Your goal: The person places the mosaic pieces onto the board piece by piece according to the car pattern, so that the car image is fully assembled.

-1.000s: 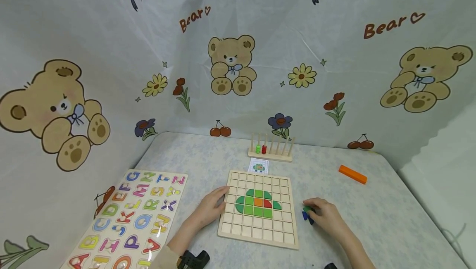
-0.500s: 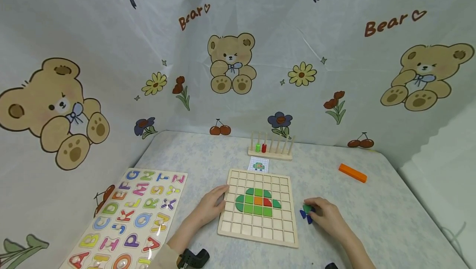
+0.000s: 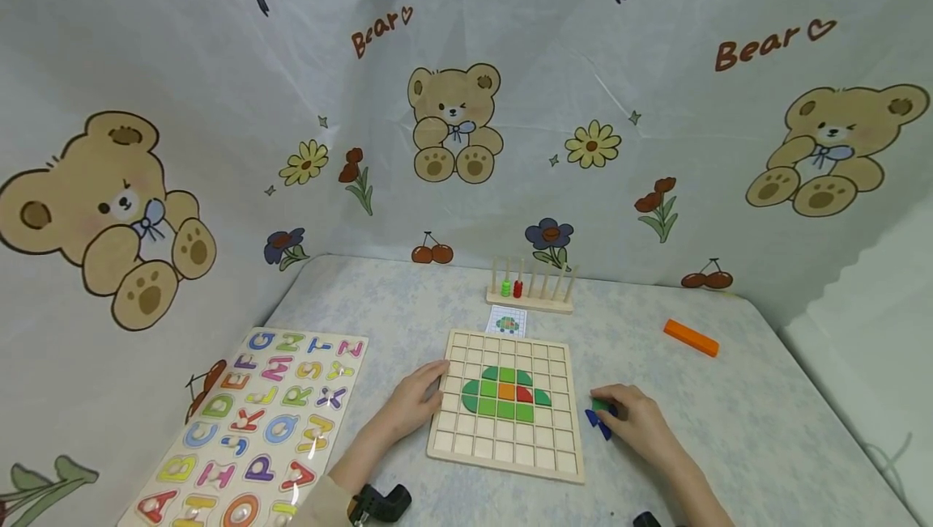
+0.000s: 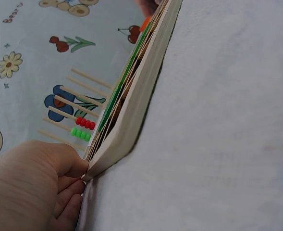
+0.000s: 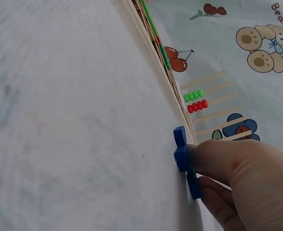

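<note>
A wooden grid board (image 3: 503, 470) carries a car-like pattern of green, orange and red pieces (image 3: 505, 393). Along its left edge my left hand (image 3: 408, 405) rests with fingertips against the rim, as the left wrist view shows at the board's side (image 4: 148, 82). To the right of the board my right hand (image 3: 637, 418) has thumb and index finger curled round a green piece (image 3: 600, 404), partly hidden by the fingers. Small blue pieces (image 3: 598, 423) lie beside the thumb; in the right wrist view the thumb touches these blue pieces (image 5: 180, 156).
Behind the board lies a pattern card (image 3: 506, 321). Beyond it stands a peg rack (image 3: 530, 303) with green and red beads. An alphabet puzzle board (image 3: 342, 414) lies at the left, and an orange bar (image 3: 691, 338) at the back right. A bear-print cloth (image 3: 525, 41) hangs behind.
The blue pieces by my right hand have shifted slightly left and changed their arrangement. My right fingers have moved a little with the green piece. My left hand and the board stay put.
</note>
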### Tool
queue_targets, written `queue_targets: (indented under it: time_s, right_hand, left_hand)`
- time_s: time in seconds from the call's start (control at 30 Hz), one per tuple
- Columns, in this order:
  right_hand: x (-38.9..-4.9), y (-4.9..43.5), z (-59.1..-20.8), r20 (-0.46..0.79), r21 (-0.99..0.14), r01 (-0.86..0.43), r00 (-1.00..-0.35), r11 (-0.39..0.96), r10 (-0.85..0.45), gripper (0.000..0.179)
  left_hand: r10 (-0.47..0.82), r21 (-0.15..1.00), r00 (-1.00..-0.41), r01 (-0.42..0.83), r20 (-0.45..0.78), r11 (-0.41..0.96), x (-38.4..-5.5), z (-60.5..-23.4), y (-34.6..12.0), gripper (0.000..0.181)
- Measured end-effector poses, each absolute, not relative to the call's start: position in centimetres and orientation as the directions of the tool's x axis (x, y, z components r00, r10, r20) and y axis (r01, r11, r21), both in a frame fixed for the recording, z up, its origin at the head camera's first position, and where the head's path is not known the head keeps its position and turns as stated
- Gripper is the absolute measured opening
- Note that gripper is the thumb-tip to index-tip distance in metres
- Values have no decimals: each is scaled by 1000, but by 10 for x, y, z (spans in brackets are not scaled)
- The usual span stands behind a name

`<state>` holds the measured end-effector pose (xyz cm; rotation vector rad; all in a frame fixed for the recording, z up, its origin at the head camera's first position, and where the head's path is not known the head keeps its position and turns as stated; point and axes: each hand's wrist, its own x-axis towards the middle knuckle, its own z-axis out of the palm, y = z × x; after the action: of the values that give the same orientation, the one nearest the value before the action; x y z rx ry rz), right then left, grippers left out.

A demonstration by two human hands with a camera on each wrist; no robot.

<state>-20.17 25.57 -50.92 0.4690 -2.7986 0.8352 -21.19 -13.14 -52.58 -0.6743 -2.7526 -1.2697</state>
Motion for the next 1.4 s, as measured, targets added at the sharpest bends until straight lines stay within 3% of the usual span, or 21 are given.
queue_targets:
  time_s: [0.23,0.53,0.93,1.4]
  right_hand:
    - [-206,252,-515,338,-448,-389,-907,805,-250,29]
    - [-204,248,-495,315,-559,-336,-932,758,-181,30]
    - [-193,210,-465,380,-569,-456,-884,684,-273,29]
    - [-192,185,-489,383,-584,-577,-816,571,-433,28]
  left_hand:
    - [373,708,-903,405,213,578,-214,-525,-132,49]
    - [375,712,-903,405,212,574,-214,-523,-132,49]
    - [373,709,-897,421,235,565,-213,-524,-133,49]
    - [373,725,-908,386,190,571,-211,-524,-133,50]
